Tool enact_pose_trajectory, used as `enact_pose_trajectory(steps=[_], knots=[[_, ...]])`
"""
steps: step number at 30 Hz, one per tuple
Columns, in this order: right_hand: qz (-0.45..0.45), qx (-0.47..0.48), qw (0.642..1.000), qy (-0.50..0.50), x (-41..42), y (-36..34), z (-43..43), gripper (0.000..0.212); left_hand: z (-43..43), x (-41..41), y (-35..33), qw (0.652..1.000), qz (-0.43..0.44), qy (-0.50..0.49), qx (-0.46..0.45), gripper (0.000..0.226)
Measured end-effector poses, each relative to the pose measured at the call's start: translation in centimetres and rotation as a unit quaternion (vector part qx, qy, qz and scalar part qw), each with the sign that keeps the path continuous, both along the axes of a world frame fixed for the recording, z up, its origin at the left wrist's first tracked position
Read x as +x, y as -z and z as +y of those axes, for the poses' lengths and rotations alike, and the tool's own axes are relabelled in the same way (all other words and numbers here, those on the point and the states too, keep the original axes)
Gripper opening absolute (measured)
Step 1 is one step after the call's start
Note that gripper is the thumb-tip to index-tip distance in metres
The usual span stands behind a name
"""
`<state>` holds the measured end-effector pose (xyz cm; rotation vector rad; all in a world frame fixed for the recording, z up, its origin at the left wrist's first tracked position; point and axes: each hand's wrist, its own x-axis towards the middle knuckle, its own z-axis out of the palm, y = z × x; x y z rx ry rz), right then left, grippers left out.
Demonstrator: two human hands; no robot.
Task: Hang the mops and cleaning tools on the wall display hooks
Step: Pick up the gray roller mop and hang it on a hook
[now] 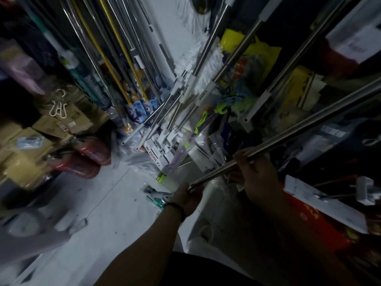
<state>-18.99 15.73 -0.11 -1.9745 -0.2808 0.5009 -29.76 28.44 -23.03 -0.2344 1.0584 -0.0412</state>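
Head view has us gripping the long silver metal mop pole [309,122] with both hands, left hand [190,196] curled round its near end, right hand [257,176] wrapped higher, slanting it toward two o'clock, likely to reach unseen wall hooks.

A steel pole [309,122] is gripped at its lower end by the left hand [190,196] and further up by the right hand [257,178], and is slanted toward 2 o'clock. White string mops [201,65] are leaned at 12 o'clock. Cardboard boxes [24,145] are stacked at 9 o'clock.
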Motion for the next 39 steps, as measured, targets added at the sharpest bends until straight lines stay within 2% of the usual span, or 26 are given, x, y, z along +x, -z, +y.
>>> enact_pose_trajectory(steps=[2,6,8,10,11,13,15,17,18,20,22,24,27,29,30,33,36,39], knots=[[0.020,0.032,0.999,0.013,0.5,-1.0,-0.8,0.015,-0.2,0.5,0.3,0.999,-0.012,-0.032,-0.007,0.019],[0.025,0.051,0.998,0.026,1.1,-1.6,-2.4,0.014,-0.8,1.3,-0.1,0.999,-0.016,-0.027,0.023,0.016],[-0.040,-0.023,0.998,0.029,0.8,-1.8,-3.2,0.019,-1.3,1.6,-0.8,0.999,-0.016,-0.019,0.033,0.012],[-0.060,-0.184,0.980,-0.040,0.4,-1.2,-3.9,0.028,-2.2,2.0,-1.8,0.999,-0.012,-0.016,0.050,0.010],[-0.047,-0.255,0.961,-0.094,0.2,-0.4,-4.1,0.034,-2.6,2.4,-2.4,0.998,-0.010,-0.015,0.063,0.011],[-0.083,-0.307,0.931,-0.178,-0.3,1.1,-3.9,0.033,-3.6,3.3,-3.3,0.993,-0.026,0.021,0.110,0.017],[-0.217,-0.270,0.910,-0.229,-0.6,2.1,-2.8,0.016,-4.3,4.2,-4.2,0.982,-0.054,0.083,0.160,0.031],[-0.349,-0.279,0.849,-0.281,-0.5,2.9,-1.4,0.014,-5.0,4.8,-6.1,0.965,-0.085,0.146,0.200,0.032],[-0.376,-0.331,0.809,-0.307,-0.1,3.4,-0.9,0.019,-5.3,5.1,-6.9,0.957,-0.101,0.172,0.213,0.026],[-0.345,-0.458,0.751,-0.328,0.4,4.0,-0.3,0.024,-6.1,5.5,-8.8,0.947,-0.113,0.201,0.222,0.027],[-0.314,-0.524,0.716,-0.338,0.8,4.2,-0.3,0.030,-6.8,5.8,-8.8,0.950,-0.103,0.188,0.228,0.023],[-0.284,-0.530,0.732,-0.320,1.5,4.0,-0.3,0.044,-7.4,5.0,-8.8,0.953,-0.096,0.169,0.231,0.025],[-0.234,-0.518,0.775,-0.276,2.4,3.6,-0.8,0.071,-6.7,3.0,-8.3,0.963,-0.092,0.139,0.212,0.060],[-0.211,-0.506,0.795,-0.262,2.5,3.5,-1.6,0.076,-5.1,1.8,-8.0,0.976,-0.064,0.088,0.191,0.072],[-0.209,-0.493,0.806,-0.252,2.5,3.4,-1.9,0.075,-4.0,1.5,-7.7,0.978,-0.034,0.050,0.198,0.067],[-0.176,-0.457,0.845,-0.216,2.3,3.0,-2.8,0.067,-0.1,1.2,-8.0,0.971,0.014,-0.039,0.238,0.025],[-0.173,-0.442,0.858,-0.195,1.7,2.7,-3.1,0.064,2.5,1.0,-9.1,0.974,-0.003,-0.092,0.208,0.025],[-0.164,-0.420,0.876,-0.171,0.9,3.0,-3.7,0.062,4.0,1.2,-9.8,0.974,-0.006,-0.097,0.207,0.025]])
